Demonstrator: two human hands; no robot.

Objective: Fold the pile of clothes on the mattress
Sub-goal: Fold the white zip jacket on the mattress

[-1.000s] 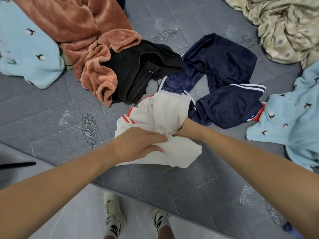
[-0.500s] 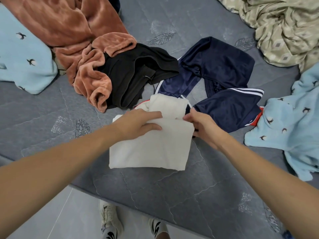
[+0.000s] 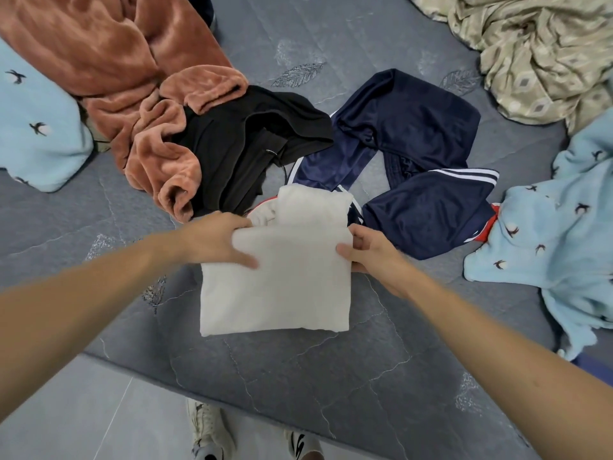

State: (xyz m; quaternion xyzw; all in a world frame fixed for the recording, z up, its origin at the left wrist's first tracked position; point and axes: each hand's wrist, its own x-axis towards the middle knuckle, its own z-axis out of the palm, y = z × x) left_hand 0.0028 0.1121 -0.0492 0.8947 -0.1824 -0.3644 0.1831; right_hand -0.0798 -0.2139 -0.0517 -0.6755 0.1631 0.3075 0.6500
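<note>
Hands are gripping my white garment (image 3: 275, 277) on the mattress (image 3: 331, 376): left hand (image 3: 215, 240) pinching its upper left corner, right hand (image 3: 368, 250) pinching the upper right edge, navy shorts (image 3: 414, 180) just beyond.

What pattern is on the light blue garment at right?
Small dark birds on the light blue garment, head view.
</note>
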